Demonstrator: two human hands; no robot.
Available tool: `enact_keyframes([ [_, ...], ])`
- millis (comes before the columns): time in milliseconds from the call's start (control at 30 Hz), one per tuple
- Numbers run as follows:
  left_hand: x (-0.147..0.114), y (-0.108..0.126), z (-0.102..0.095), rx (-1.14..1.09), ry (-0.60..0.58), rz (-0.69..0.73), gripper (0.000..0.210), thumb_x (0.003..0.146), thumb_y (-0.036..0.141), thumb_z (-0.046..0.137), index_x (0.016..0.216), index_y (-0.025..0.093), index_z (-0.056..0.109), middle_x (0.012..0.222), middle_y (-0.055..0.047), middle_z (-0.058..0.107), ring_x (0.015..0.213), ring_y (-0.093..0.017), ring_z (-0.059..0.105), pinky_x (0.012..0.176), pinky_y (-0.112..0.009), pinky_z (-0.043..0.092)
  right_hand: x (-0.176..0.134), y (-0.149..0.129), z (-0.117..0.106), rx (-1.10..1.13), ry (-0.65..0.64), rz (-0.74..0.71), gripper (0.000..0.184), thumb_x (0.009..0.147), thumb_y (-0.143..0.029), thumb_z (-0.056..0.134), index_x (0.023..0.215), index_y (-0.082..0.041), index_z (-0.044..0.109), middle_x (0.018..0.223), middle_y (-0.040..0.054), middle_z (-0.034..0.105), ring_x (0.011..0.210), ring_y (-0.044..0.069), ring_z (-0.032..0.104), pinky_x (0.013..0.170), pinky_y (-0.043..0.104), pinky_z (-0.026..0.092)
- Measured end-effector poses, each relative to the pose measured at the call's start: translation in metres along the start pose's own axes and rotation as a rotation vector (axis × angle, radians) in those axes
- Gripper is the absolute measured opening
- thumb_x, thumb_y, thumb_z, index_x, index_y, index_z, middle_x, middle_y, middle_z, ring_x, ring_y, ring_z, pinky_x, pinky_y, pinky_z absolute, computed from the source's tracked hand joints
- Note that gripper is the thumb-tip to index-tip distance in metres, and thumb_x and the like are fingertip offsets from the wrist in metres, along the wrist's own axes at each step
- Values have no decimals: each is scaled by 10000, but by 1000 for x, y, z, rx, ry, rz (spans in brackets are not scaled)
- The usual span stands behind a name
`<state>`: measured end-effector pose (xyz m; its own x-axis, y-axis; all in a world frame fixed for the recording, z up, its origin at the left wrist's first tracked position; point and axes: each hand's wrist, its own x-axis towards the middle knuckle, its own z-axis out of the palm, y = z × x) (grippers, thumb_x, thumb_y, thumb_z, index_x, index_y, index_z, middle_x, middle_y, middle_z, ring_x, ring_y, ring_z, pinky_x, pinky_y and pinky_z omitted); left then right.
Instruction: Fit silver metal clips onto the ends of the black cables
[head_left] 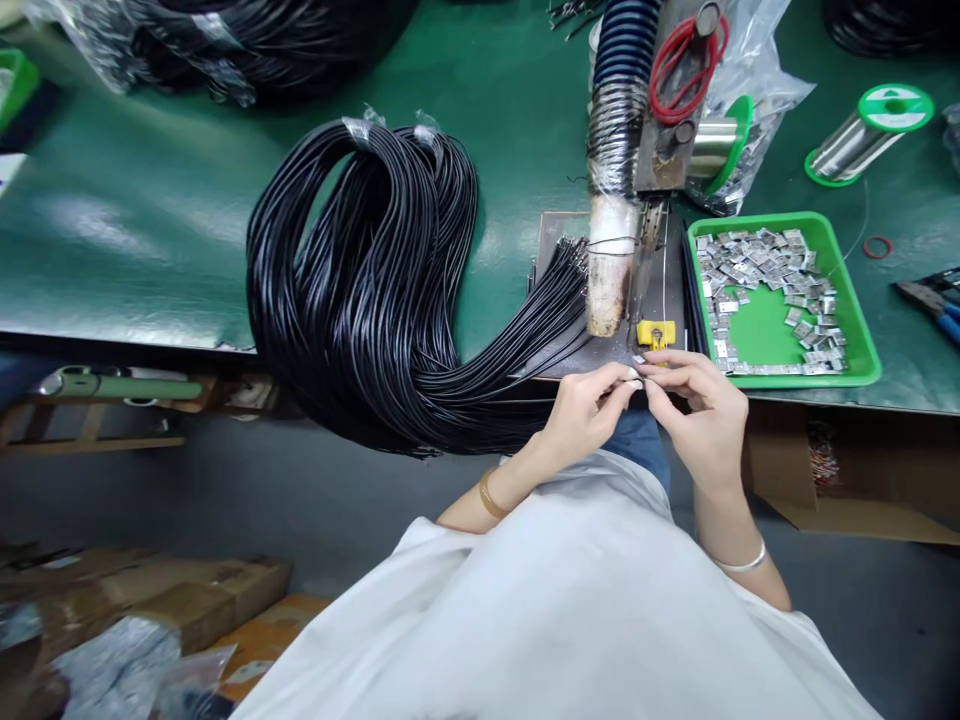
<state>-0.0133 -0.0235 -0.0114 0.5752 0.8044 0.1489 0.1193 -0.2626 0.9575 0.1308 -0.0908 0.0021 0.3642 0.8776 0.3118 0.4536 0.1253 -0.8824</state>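
Observation:
My left hand (589, 405) and my right hand (697, 405) meet fingertip to fingertip at the bench's front edge, both closed in a pinch. Between the fingertips shows a dark sliver that looks like the end of a black cable, mostly hidden by the fingers. A small silvery metal connector (638, 359) peeks out by my right fingertips. Just beyond them a yellow clip-like block (656, 333) sits on the dark work plate (559, 228). To the left, a thick bundle of black cables (360, 290) lies looped, its stripped-looking ends fanned over the plate.
A ribbed hose with a whitish nozzle (606, 260) hangs over the plate, beside a metal bracket with red wire (686, 65). At right are a green tray (862, 340) of metal connectors, a solder wire spool (862, 135) and pliers (930, 300). Another cable coil (300, 45) lies behind.

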Motion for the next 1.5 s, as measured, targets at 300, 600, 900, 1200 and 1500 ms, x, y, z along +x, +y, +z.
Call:
enact_keyframes([
  [300,11,-3,-12,-662,-29,-388,339,753,420,802,844,120,674,539,49,561,459,-28,426,476,-179,306,-1,-5,2,-111,165,-141,156,929,-200,583,1023,-271,686,1080,34,745,1028,204,721,882,412,623],
  [600,16,-3,-8,-621,89,-340,294,688,381,829,758,124,704,696,1,672,644,-70,580,662,-205,474,-5,-1,5,-182,138,-245,109,881,-175,643,937,-268,642,1013,14,766,919,177,745,814,359,628],
  [900,19,-6,-9,-641,98,-311,261,725,366,816,787,123,743,778,-28,723,706,-91,631,713,-225,504,1,6,4,-197,76,-263,83,860,-189,672,876,-260,632,1053,25,766,945,194,750,838,391,637],
  [1200,26,-1,-6,-575,174,-270,160,709,278,772,755,128,741,642,15,652,589,-66,535,607,-200,447,6,9,10,-178,95,-236,98,875,-170,650,928,-250,630,1213,49,726,1000,209,747,881,417,641],
  [1500,27,2,-7,-465,216,-219,165,751,270,720,726,107,706,586,30,559,547,-49,441,547,-184,366,17,-1,9,-212,80,-269,97,858,-143,667,903,-229,652,1196,44,732,958,197,753,878,382,638],
])
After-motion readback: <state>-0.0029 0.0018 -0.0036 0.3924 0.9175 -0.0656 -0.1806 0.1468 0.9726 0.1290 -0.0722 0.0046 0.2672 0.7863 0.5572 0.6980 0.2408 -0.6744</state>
